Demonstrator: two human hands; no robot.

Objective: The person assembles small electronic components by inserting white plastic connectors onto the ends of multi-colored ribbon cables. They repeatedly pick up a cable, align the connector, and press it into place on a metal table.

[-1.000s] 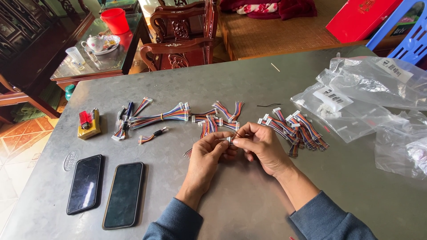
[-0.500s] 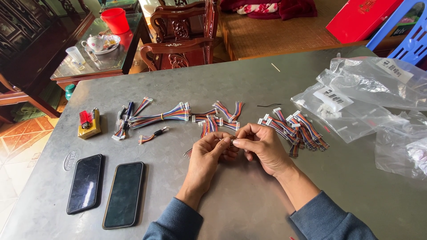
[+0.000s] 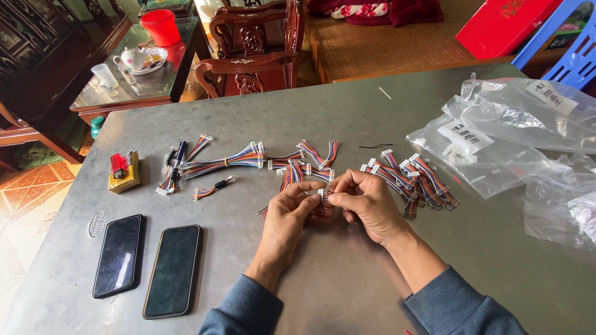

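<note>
A small white connector [image 3: 323,193] with coloured wires is pinched between both hands over the worktop [image 3: 323,279]. Left hand [image 3: 289,217] fingers closed on its wires, right hand [image 3: 366,201] fingers closed on the plug, steadying it. Cable pile [image 3: 413,177] lies just beside.

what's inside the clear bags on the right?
The nearest clear bag shows a few small white parts under a white label. The bag behind it looks mostly empty. Glare and crumpled plastic hide the rest; the contents cannot be told further.
</note>
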